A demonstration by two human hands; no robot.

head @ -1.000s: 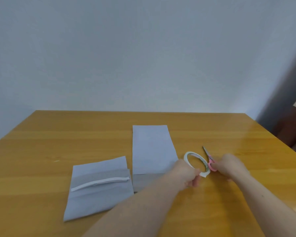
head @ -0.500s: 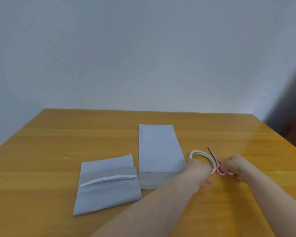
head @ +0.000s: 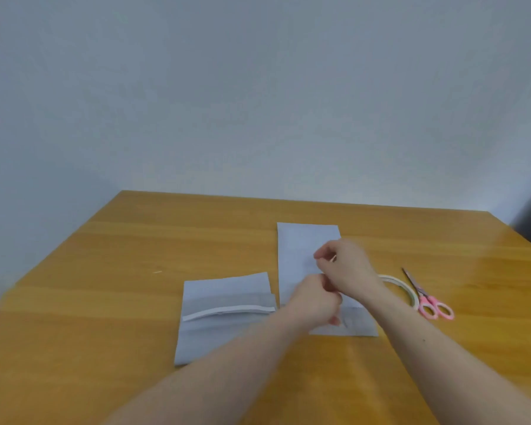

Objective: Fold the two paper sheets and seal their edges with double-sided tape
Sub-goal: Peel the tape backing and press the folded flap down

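Two grey folded paper sheets lie on the wooden table. The left sheet carries a white tape strip across its middle. The right sheet lies lengthwise away from me. Both my hands hover over the right sheet's near half. My right hand pinches its fingertips together, and a sliver of white tape shows at them. Just below it, my left hand is curled into a fist, seemingly on the same short piece; most of that piece is hidden. The tape roll lies to the right.
Pink-handled scissors lie on the table just right of the tape roll, blades pointing away from me. A pale wall stands behind the table's far edge, and something dark sits at the far right.
My left hand let go of the tape roll and my right hand let go of the scissors; both now lie on the table. Both hands moved left over the right sheet.
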